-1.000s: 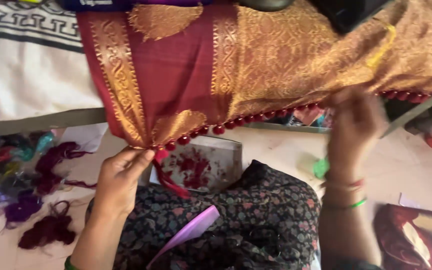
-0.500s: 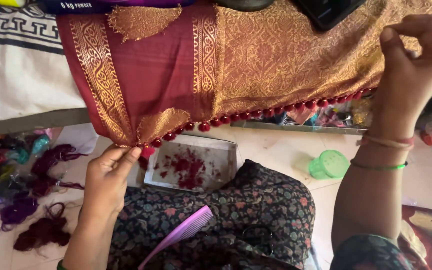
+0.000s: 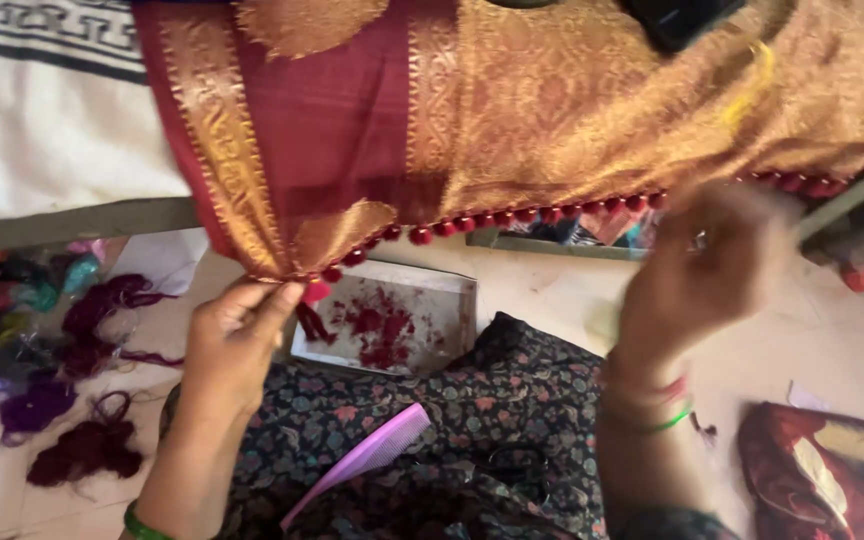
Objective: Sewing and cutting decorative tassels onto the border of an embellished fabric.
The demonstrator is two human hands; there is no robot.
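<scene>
I see my left hand (image 3: 237, 340) pinching the lower corner of the maroon silk sari (image 3: 352, 130), its woven gold border stiff and glossy, round red bead tassels (image 3: 512, 215) lining the hem. My right hand (image 3: 697, 275) is blurred near that hem; I cannot tell its grip. A shallow tray (image 3: 452, 300) of red thread scraps sits below, floor open around it.

Saree cloth (image 3: 512, 130), upper frame: woven silk w/ shiny gold zari, matt maroon field. Edge tassels (image 3: 512, 217): fuzzy thread. Comb (image 3: 367, 458), lower centre: smooth glossy pink plastic. Lap fabric (image 3: 452, 420): matt printed cotton-like cloth.
</scene>
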